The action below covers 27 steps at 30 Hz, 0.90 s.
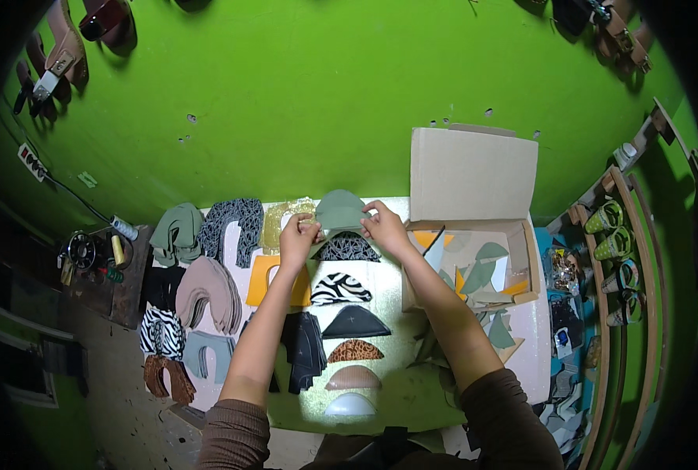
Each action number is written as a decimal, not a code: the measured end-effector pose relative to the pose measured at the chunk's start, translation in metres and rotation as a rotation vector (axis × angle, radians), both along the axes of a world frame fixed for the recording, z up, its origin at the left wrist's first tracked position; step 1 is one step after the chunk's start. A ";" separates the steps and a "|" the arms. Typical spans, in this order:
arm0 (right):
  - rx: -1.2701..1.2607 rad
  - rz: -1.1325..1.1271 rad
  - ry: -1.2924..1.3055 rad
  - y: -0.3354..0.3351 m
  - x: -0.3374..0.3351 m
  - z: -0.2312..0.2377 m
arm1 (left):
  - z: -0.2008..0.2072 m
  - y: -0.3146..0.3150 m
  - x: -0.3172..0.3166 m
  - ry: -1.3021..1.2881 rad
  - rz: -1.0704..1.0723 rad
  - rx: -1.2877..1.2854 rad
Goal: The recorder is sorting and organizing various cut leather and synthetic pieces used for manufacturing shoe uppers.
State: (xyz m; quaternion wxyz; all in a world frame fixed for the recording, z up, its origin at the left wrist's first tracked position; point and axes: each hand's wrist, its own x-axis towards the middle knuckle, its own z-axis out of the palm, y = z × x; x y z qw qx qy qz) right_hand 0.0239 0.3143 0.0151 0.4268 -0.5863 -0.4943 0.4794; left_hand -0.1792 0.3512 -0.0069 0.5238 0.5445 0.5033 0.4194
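Between my two hands, at the far middle of the table, a sage-green half-moon piece of material (341, 210) is held up by its side edges. My left hand (299, 236) pinches its left end, and my right hand (383, 225) pinches its right end. Just below it lies a black half-moon piece with white scribbled lines (349, 249), partly covered. A column of half-moon pieces runs toward me: zebra-striped (341, 288), black (355, 323), leopard-print (355, 351), tan (353, 378) and white (350, 405).
Left of my arms lie stacked arch-shaped pieces, including green (178, 235), scribble-patterned (233, 223), gold (280, 225) and beige (206, 296). An open cardboard box (532, 262) at right contains scraps. Sandals (617, 243) stand on a wooden rack at far right; more shoes hang on the green wall.
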 end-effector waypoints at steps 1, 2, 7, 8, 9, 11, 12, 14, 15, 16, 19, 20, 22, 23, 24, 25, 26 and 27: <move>0.089 -0.034 -0.318 0.009 -0.004 0.001 | -0.004 0.011 0.000 0.151 0.050 0.074; 0.178 -0.069 -0.636 0.015 -0.007 0.004 | -0.006 0.021 0.000 0.302 0.097 0.147; 0.444 -0.101 -0.907 0.044 -0.007 -0.017 | -0.005 0.044 0.018 0.573 0.130 0.269; 0.444 -0.099 -0.908 0.049 -0.006 -0.022 | -0.007 0.046 0.019 0.572 0.131 0.268; 0.477 -0.087 -0.962 0.053 -0.006 -0.027 | -0.010 0.047 0.021 0.629 0.143 0.314; 0.508 -0.071 -1.016 0.058 -0.006 -0.034 | -0.014 0.048 0.022 0.686 0.154 0.356; 0.472 -0.028 -1.065 0.059 -0.007 -0.036 | -0.016 0.048 0.023 0.765 0.127 0.365; 0.435 0.019 -1.110 0.059 -0.010 -0.039 | -0.022 0.047 0.021 0.847 0.100 0.369; 0.381 0.034 -1.155 0.056 -0.012 -0.040 | -0.027 0.045 0.017 0.927 0.057 0.445; 0.327 0.049 -1.200 0.053 -0.014 -0.040 | -0.030 0.043 0.015 1.007 0.014 0.522; 0.383 0.056 -1.161 0.038 -0.013 -0.030 | -0.022 0.031 0.015 0.951 0.071 0.553; 0.380 0.056 -1.159 0.028 -0.013 -0.024 | -0.018 0.024 0.015 0.913 0.106 0.614; 0.459 -0.010 -1.025 0.006 -0.006 -0.016 | 0.004 -0.002 0.024 0.857 0.057 0.563; 0.497 -0.045 -0.930 -0.011 -0.005 -0.007 | 0.012 -0.019 0.025 0.759 0.019 0.569; 0.494 -0.045 -0.929 -0.029 -0.006 -0.004 | 0.018 -0.036 0.026 0.666 -0.017 0.569; 0.542 -0.044 -0.861 -0.048 -0.005 -0.001 | 0.023 -0.056 0.027 0.628 -0.037 0.551; 0.592 -0.046 -0.795 -0.069 -0.005 0.003 | 0.029 -0.078 0.030 0.588 -0.058 0.537; 0.573 -0.042 -0.739 -0.090 -0.003 0.004 | 0.030 -0.098 0.037 0.515 -0.068 0.585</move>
